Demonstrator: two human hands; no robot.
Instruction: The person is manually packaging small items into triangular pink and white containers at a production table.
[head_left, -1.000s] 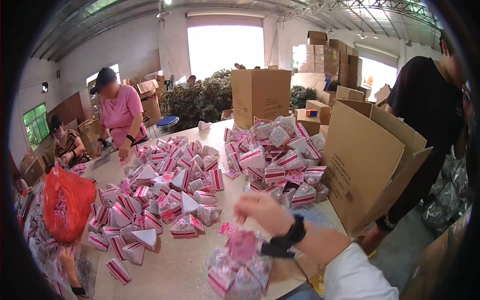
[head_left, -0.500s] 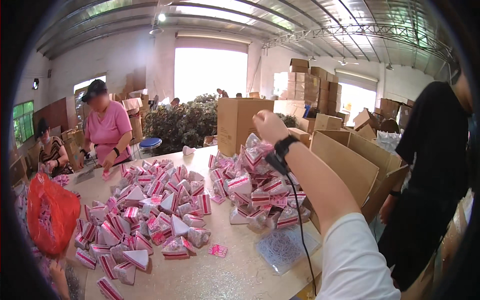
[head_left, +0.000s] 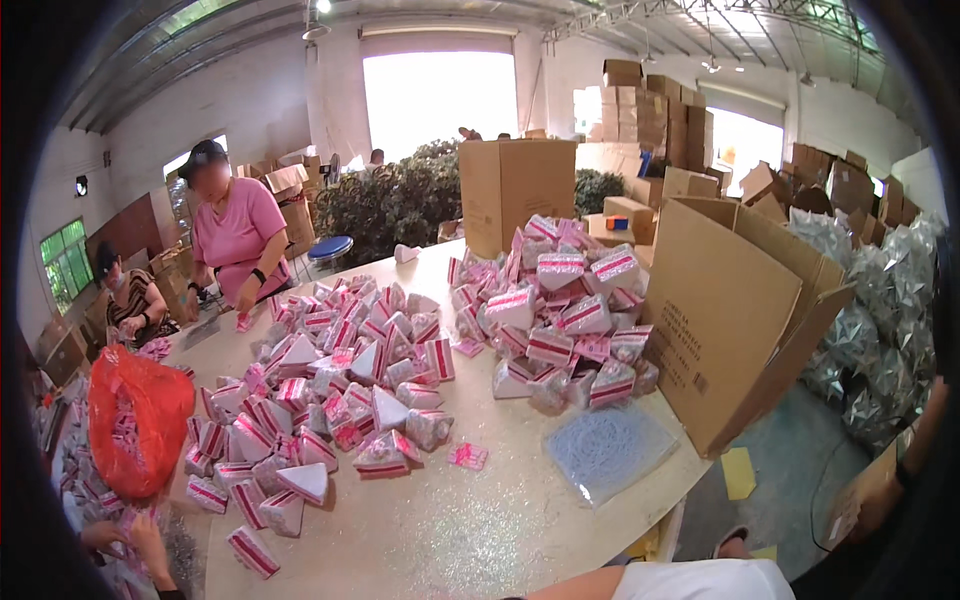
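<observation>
Neither of my hands shows; only my right arm [head_left: 590,584] and its white sleeve [head_left: 705,580] cross the lower edge. In front of that arm lies a clear bag of thin pale loops [head_left: 608,452], like rubber bands. Behind it rises a heap of plastic-wrapped, pink-and-white cake-slice-shaped wedges [head_left: 550,345]. A wider pile of similar wedges [head_left: 300,430] spreads over the left half of the table [head_left: 450,545]. One small pink card [head_left: 468,456] sits alone at the pile's near right.
An open carton [head_left: 730,330] stands at the table's right edge, another carton [head_left: 515,195] at the back. A red plastic bag [head_left: 135,420] is on the left. Near it are another person's hands [head_left: 148,545]. A person in pink [head_left: 238,225] works across the table. Silvery star-shaped pieces [head_left: 880,320] are stacked right.
My right arm has dropped from above the wedge heap to the lower edge, its hand leaving view. The person in black at right has mostly left the picture. The view has shifted.
</observation>
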